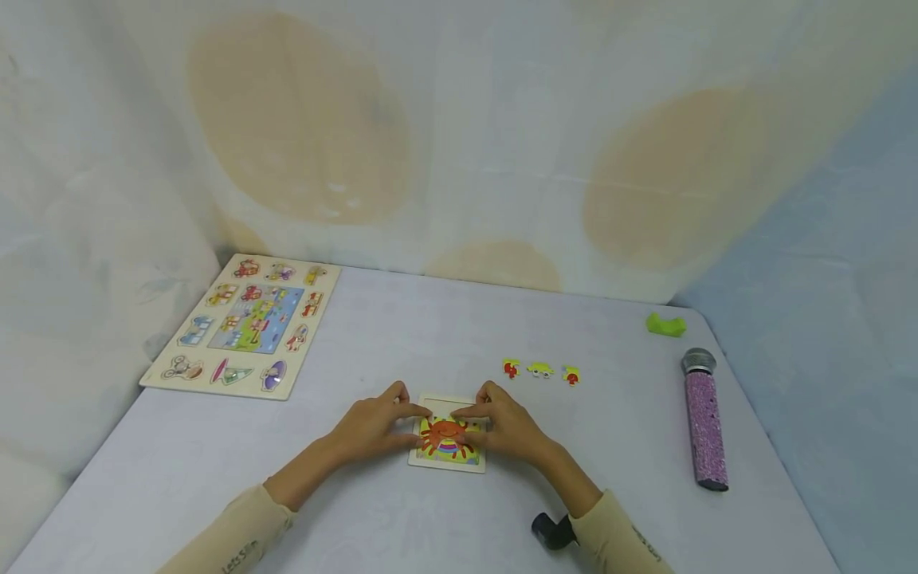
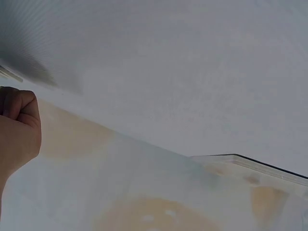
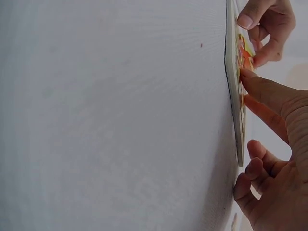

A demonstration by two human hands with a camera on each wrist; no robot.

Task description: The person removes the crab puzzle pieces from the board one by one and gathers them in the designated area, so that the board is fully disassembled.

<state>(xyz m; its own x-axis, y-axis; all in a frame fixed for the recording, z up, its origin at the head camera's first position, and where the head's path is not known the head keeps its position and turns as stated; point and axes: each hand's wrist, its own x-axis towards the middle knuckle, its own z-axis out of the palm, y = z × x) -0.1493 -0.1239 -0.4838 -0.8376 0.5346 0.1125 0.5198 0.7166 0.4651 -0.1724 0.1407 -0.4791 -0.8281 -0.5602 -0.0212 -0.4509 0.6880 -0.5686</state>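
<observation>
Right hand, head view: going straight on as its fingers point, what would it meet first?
The right hand would likely meet the left hand, opposite it across the crab puzzle; depth is unclear.

White table (image 1: 430,343), crab puzzle (image 1: 446,438), loose pieces (image 1: 540,370), board (image 1: 287,307), microphone (image 1: 705,422)

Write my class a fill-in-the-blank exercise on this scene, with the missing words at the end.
The left hand and right hand touch a small puzzle picturing a ____.
Beyond the right hand, exactly ____ loose pieces lie in a row.
The large board lies on the left; the microphone lies on the ____.
The small lump beyond the microphone is bright ____.
Missing words: crab; three; right; green.
</observation>
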